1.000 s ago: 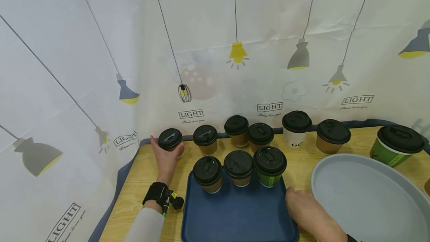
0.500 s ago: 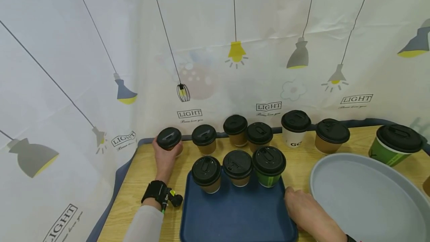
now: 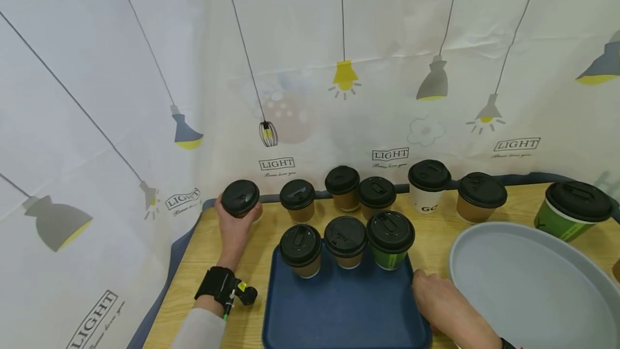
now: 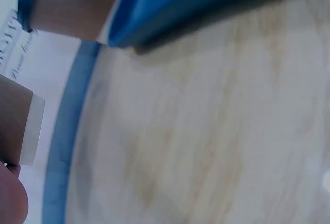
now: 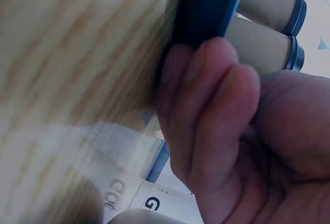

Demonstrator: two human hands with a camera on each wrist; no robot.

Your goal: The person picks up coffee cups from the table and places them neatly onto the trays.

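Note:
My left hand [image 3: 235, 230] grips a brown paper coffee cup with a black lid [image 3: 240, 198] at the table's far left corner. In the left wrist view the cup's pale base [image 4: 32, 130] shows, raised off the wood, with a fingertip beside it. My right hand [image 3: 438, 296] holds the right rim of a blue tray [image 3: 339, 306]. Its curled fingers [image 5: 221, 110] meet the tray's edge in the right wrist view. Along the tray's back stand two brown lidded cups, a left one [image 3: 300, 252] and a middle one [image 3: 345, 242], and a green lidded cup [image 3: 390, 240].
Behind the tray stand more lidded cups: brown ones [image 3: 297, 201], a white one [image 3: 427, 187] and a wide brown one [image 3: 480, 198]. A grey round tray [image 3: 528, 284] lies at right, near a large green cup [image 3: 571, 211]. A printed curtain [image 3: 310, 69] hangs behind the table [image 3: 194, 279].
Over the last second my left hand closes round the cup at the far left and lifts it slightly, a little leftward. My right hand and the blue tray stay put.

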